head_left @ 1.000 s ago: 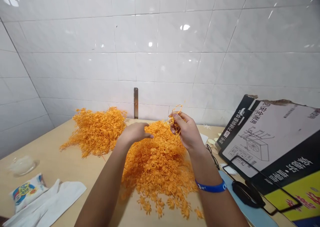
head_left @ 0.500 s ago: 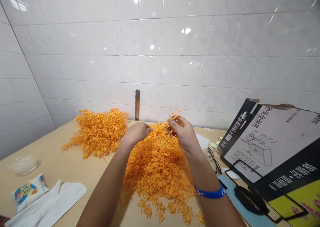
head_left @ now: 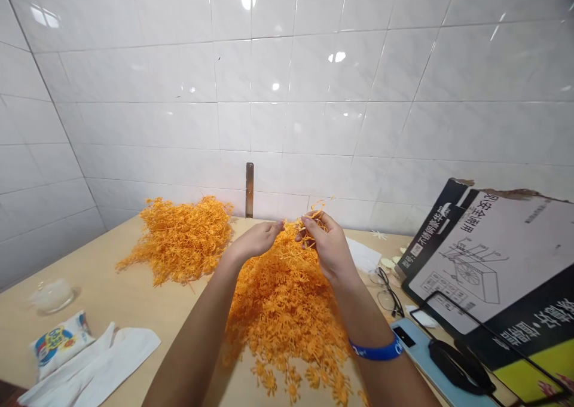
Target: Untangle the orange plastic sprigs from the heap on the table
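Note:
A big heap of small orange plastic sprigs [head_left: 287, 311] lies on the wooden table [head_left: 134, 293] in front of me, and a second orange heap [head_left: 179, 239] sits to the far left by the wall. My right hand [head_left: 325, 245], a blue band on its wrist, is closed on a small bunch of orange sprigs held above the near heap. My left hand [head_left: 258, 239] hovers just left of that bunch, fingers curled and pointing towards it; I cannot make out anything pinched in them.
A printed cardboard box [head_left: 493, 275] lies at the right, with spectacles [head_left: 385, 287], a phone [head_left: 421, 353] and a black object beside it. White cloth [head_left: 98, 359], a small packet [head_left: 58, 341] and a clear dish [head_left: 49, 293] sit at the left. White tiled wall behind.
My left hand has risen off the near heap and moved right, close to the bunch in my right hand. My right hand has shifted slightly.

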A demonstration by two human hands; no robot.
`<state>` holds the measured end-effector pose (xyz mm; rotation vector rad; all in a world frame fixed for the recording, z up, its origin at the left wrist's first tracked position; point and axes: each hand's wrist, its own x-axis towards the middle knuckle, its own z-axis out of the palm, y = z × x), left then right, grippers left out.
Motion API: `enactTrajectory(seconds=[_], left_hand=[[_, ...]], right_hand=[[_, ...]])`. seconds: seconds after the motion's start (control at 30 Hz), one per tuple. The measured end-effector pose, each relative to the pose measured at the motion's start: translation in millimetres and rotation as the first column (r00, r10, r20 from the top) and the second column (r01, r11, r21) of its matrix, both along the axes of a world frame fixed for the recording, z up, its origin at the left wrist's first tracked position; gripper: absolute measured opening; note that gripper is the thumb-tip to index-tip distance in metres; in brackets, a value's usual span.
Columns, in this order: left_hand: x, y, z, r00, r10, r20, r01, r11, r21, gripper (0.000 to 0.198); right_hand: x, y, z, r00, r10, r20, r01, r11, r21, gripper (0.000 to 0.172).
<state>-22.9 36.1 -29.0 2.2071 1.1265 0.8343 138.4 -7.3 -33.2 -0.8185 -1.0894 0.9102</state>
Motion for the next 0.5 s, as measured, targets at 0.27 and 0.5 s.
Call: enactTrajectory(seconds=[0.27, 0.5], left_hand=[[11, -13, 6.5, 0.959, -0.218, 0.182, 0.211, 0.976, 0.061, 0.055], [23, -21, 7.9, 0.897, -0.308, 0.318, 0.289, 0.951, 0.106, 0.054]], right_hand=[[-3, 1, -4.5, 1.000, 0.005, -0.025, -0.006, 1.000, -0.017, 0.029], [-10, -8, -0.2, 0.997, 0.017, -0.076, -0.017, 1.000, 0.002, 0.033]])
